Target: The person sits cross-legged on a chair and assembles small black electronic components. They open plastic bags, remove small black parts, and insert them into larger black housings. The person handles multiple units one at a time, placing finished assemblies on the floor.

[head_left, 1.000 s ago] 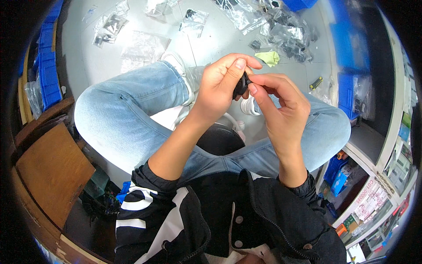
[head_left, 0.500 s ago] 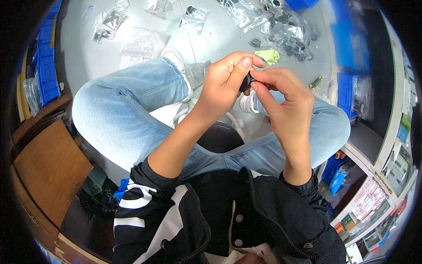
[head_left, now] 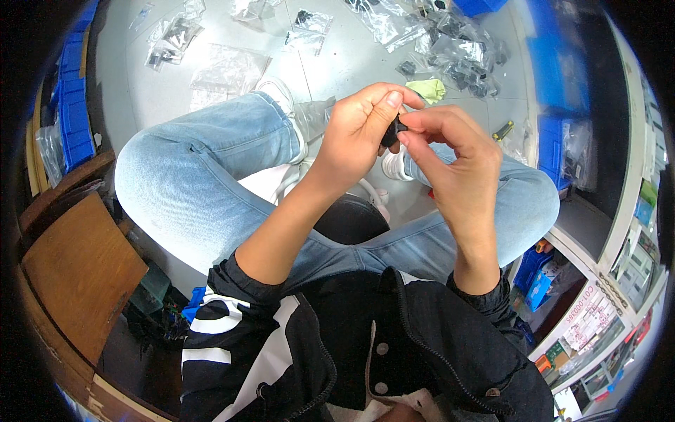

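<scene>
Between my hands is a small black part (head_left: 391, 133), rounded and mostly covered by fingers, so its exact kind does not show. My left hand (head_left: 355, 133) is closed around it, the thumb pressing from above and the fingers curled behind. From the other side my right hand (head_left: 464, 151) meets it with thumb and forefinger pinched together at its edge. Both hands are raised above the lap, between the bent knees in light blue jeans. Whatever detail lies between the right fingertips is too small to make out.
Clear plastic bags of black parts (head_left: 460, 53) lie heaped on the grey floor (head_left: 309, 77), with a yellow-green cloth (head_left: 427, 89) beside them. A yellow-and-black tool handle (head_left: 503, 131) is further right. Blue bins (head_left: 74, 119) line the left; a shelf rack (head_left: 612, 232) stands right.
The right fingertips have shifted slightly against the black part, which looks a little turned. Both hands otherwise stay in place.
</scene>
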Tool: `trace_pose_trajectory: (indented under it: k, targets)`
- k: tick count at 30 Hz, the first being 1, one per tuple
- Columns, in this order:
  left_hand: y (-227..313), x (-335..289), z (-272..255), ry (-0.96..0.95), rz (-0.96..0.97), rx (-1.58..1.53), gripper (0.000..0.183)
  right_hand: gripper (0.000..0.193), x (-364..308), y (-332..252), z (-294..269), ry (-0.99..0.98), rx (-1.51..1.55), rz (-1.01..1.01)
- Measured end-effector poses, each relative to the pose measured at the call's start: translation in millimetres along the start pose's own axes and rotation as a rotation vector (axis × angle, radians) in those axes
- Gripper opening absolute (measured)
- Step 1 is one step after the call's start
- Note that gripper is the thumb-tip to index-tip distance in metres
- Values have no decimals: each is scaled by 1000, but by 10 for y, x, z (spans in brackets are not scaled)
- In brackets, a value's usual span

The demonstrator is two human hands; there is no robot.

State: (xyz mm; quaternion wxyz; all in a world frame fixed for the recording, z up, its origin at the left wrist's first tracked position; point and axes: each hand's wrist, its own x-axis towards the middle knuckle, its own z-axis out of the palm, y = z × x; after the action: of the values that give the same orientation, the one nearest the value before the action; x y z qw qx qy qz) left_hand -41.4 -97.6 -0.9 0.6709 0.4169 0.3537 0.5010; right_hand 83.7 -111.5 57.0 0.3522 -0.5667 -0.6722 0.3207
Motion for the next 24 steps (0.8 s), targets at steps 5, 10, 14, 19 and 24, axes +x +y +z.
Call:
trace_pose_trajectory:
  k: [5,10,14,19,24]
  targets:
    - [23,-15,-4,-14,-66,-78,28,16,17,-2,-51,4,10,-18]
    - [14,-6,-13,-30,-38,4,32,17,20,-20,-57,-25,-70,-56]
    - [-7,-5,3,-16,-46,-2,31,15,30,-58,-56,-60,-162,-71]
    - [-1,-8,15,-12,-110,24,28,8,82,-117,-90,-152,-344,-169]
    - [12,-19,34,16,-106,11,26,5,159,-132,-119,-266,-427,-250]
